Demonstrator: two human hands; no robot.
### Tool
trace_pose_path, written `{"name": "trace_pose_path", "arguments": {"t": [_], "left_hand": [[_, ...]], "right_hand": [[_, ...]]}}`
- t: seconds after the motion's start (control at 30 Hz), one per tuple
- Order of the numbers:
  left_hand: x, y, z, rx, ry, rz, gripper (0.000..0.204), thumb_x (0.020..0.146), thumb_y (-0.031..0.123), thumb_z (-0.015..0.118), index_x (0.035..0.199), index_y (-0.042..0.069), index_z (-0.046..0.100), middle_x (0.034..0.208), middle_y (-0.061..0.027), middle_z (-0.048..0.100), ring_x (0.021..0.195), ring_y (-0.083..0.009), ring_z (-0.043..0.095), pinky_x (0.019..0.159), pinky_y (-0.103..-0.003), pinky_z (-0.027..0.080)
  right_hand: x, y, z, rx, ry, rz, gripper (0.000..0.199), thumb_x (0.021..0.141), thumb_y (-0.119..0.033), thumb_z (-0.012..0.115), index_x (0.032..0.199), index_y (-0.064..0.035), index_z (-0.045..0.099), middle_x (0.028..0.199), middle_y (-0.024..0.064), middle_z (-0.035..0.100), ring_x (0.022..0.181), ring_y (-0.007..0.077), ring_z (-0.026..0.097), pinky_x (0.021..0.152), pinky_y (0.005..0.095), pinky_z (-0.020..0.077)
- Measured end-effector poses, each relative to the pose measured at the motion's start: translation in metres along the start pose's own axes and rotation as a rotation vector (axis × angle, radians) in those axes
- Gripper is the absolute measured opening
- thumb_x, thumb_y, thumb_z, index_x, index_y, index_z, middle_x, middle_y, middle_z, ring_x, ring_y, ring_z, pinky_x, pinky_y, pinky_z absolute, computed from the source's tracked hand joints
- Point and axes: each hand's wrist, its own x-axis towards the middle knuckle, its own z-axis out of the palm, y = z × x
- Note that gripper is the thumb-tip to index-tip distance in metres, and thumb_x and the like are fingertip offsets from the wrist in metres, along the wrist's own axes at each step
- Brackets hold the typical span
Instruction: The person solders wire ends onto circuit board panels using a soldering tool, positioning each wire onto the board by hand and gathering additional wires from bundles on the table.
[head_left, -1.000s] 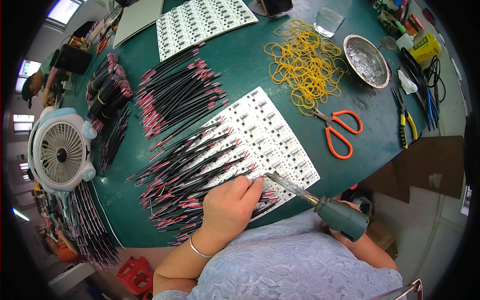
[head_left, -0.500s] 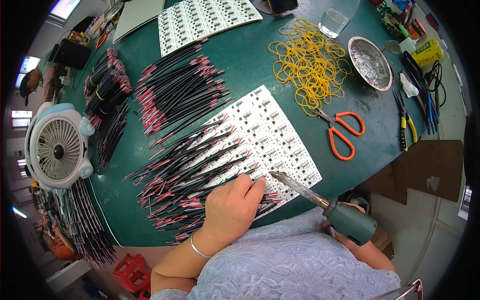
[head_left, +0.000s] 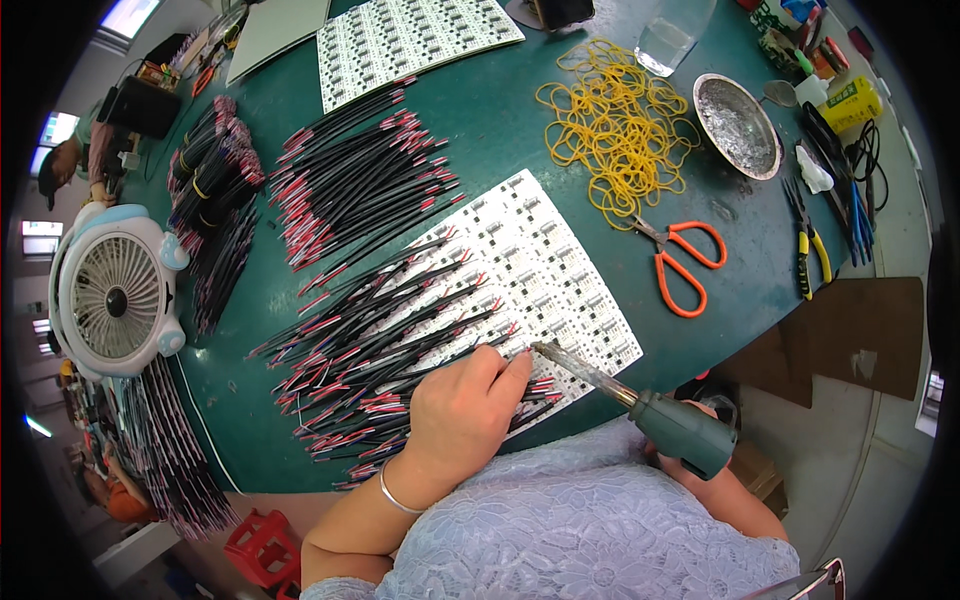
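Note:
My left hand [head_left: 465,405] rests at the lower part of a white circuit board panel [head_left: 570,290], thumb and fingers pinched on a thin wire whose end shows just past the fingertips. My right hand [head_left: 692,482], mostly hidden behind the handle, grips a green soldering iron [head_left: 683,434]. The iron's tip points left and meets the board right beside my left fingertips. Rows of black and red wires [head_left: 400,325] fan out leftward from the panel, lying partly over it.
Loose black wires [head_left: 365,185] lie beyond the panel, near stacked boards [head_left: 410,45]. Yellow rubber bands [head_left: 620,130], orange-handled scissors [head_left: 690,265], a metal bowl [head_left: 738,125] and pliers [head_left: 810,245] sit to the right. A fan [head_left: 115,295] stands left, by bundled wires [head_left: 215,165].
The soldering iron and my right hand have shifted slightly left, bringing the tip closer to my left fingertips. My left hand stays in place.

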Motion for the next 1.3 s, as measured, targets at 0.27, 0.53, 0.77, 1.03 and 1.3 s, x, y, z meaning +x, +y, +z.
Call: {"name": "trace_pose_path", "arguments": {"t": [0.27,0.53,0.77,1.03,1.3], "left_hand": [[-0.002,-0.001,0.000,0.000,-0.007,-0.009,0.033,0.063,0.000,0.064,0.094,0.008,0.068,0.071,-0.0027,0.050,0.054,-0.0190,0.053,0.046,-0.031,0.042],[0.001,0.001,-0.001,0.013,-0.027,-0.018,0.033,0.062,0.000,0.064,0.094,0.009,0.068,0.071,-0.0027,0.051,0.054,-0.0194,0.054,0.046,-0.031,0.043],[0.000,-0.002,0.001,-0.021,-0.009,-0.019,0.026,0.068,0.004,0.063,0.092,0.012,0.068,0.071,-0.0022,0.050,0.053,-0.0182,0.054,0.045,-0.030,0.043],[0.001,-0.002,0.002,-0.010,0.001,0.007,0.021,0.072,0.008,0.062,0.092,0.012,0.066,0.070,-0.0024,0.047,0.052,-0.0172,0.051,0.044,-0.030,0.041],[0.001,0.000,0.000,-0.002,-0.023,-0.027,0.033,0.061,-0.003,0.063,0.091,0.010,0.068,0.070,-0.0030,0.050,0.055,-0.0194,0.054,0.046,-0.031,0.043]], "right_hand": [[0.006,0.006,0.001,-0.069,0.003,-0.185,0.030,0.091,-0.027,0.054,0.091,0.0022,0.062,0.075,0.0108,0.064,0.058,0.0189,0.060,0.057,0.0295,0.0494],[-0.001,-0.002,-0.003,0.170,0.045,-0.046,0.024,0.086,-0.014,0.059,0.104,0.0026,0.060,0.083,0.0084,0.064,0.067,0.0152,0.064,0.062,0.0260,0.0513],[-0.003,0.001,-0.009,0.060,-0.042,-0.050,0.022,0.082,-0.009,0.061,0.102,0.0012,0.063,0.087,0.0091,0.067,0.075,0.0170,0.066,0.069,0.0258,0.0522],[-0.008,0.007,-0.001,0.061,0.014,-0.029,0.024,0.077,-0.008,0.063,0.100,-0.0004,0.066,0.093,0.0110,0.067,0.084,0.0233,0.066,0.075,0.0303,0.0514],[-0.002,0.015,-0.003,-0.337,0.024,-0.335,0.026,0.076,-0.010,0.066,0.100,-0.0009,0.066,0.096,0.0092,0.068,0.080,0.0226,0.067,0.069,0.0285,0.0528]]}}
